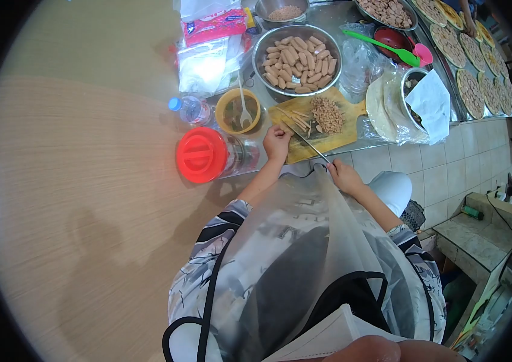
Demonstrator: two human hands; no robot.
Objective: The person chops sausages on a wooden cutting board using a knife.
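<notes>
My right hand (345,176) grips the handle of a knife (311,146), its blade slanting up and left over the wooden cutting board (343,140). At the board's left edge, by the blade's tip, my left hand (276,143) is closed with fingers curled down; what they pinch is hidden. Thin sausage strips (298,117) lie just beyond the blade. A heap of chopped sausage (327,114) sits to their right on the board. Behind the board stands a metal bowl (258,65) full of short sausages (301,63).
Left of the board are a red-lidded jar (200,155), a yellow-rimmed bowl (220,114) with a spoon, and a water bottle (192,110). On the right lie flat wrappers (381,108), a white container (413,73) and a green spatula (383,46). Topped flatbreads (470,93) fill trays beyond, near another person's hand (469,23).
</notes>
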